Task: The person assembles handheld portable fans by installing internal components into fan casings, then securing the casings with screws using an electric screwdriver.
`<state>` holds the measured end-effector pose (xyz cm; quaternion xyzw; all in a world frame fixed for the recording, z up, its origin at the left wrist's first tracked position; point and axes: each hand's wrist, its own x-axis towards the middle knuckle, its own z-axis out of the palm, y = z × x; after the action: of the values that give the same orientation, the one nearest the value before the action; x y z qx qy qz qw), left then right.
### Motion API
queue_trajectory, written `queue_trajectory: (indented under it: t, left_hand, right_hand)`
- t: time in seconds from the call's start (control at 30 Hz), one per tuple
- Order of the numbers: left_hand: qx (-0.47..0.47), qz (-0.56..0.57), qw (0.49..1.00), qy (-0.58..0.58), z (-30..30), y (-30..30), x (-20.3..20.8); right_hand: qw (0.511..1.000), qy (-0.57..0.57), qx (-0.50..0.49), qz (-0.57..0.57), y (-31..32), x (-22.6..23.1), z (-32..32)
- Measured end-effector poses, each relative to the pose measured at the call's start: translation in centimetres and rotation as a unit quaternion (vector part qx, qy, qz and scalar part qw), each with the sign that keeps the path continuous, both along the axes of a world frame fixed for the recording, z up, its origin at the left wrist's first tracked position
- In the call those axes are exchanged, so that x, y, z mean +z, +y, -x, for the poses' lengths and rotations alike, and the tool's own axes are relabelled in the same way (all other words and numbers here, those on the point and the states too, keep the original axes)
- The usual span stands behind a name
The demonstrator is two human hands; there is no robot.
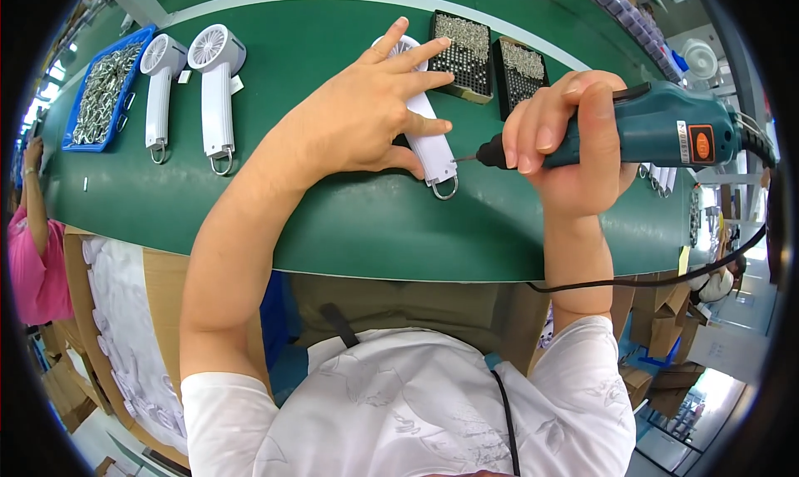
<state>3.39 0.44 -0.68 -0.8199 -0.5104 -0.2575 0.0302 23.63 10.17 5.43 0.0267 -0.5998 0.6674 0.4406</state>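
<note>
A white handheld fan [434, 156] lies on the green table, with a metal loop at its lower end. My left hand [366, 115] holds it down, fingers spread across its body and thumb against its lower left edge. The fan's round head is partly hidden behind those fingers. Wrapped round a teal electric screwdriver [657, 127] is my right hand [574, 136]. The tool lies nearly level, its thin bit pointing left at the fan's lower end, by the loop. Whether the bit touches a screw is too small to tell.
Two more white fans [218, 102] lie to the left, beside a blue tray [125, 115] of metal clips. Black screw trays [462, 90] sit at the far side. A black cable [666, 281] curves from the tool past my right forearm. A box of white parts [79, 294] stands lower left.
</note>
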Motion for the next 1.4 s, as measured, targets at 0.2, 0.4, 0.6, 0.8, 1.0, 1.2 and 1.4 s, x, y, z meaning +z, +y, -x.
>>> queue_trajectory:
  t: [0.2, 0.4, 0.6, 0.8, 1.0, 1.2, 1.4]
  left_hand:
    - [-0.005, 0.007, 1.000, -0.010, -0.1, 0.1, -0.1]
    - [-0.007, 0.005, 1.000, -0.017, 0.1, 0.1, -0.1]
    - [-0.005, 0.004, 1.000, -0.020, 0.0, 0.2, -0.2]
    - [0.000, -0.002, 1.000, -0.004, -0.2, 0.0, -0.1]
    - [0.008, -0.007, 1.000, 0.019, -0.2, 0.0, -0.1]
    - [0.008, 0.006, 0.999, 0.031, -0.2, 0.0, 0.1]
    - [0.001, 0.020, 0.999, 0.035, 0.2, -0.6, 0.2]
  right_hand:
    - [1.000, -0.002, 0.007, 0.013, -0.1, -0.7, -0.2]
    - [1.000, -0.002, 0.016, 0.010, -0.1, -0.9, -0.2]
    - [0.999, -0.025, 0.020, -0.003, -0.3, -1.7, -0.2]
    - [0.998, -0.051, 0.024, -0.012, -1.0, -2.2, -0.2]
    - [0.991, -0.095, 0.039, -0.087, -1.3, -2.1, 0.1]
    - [0.987, -0.106, 0.038, -0.115, -1.4, -2.4, 0.0]
    - [0.994, -0.023, 0.097, -0.055, -0.9, 0.6, -0.9]
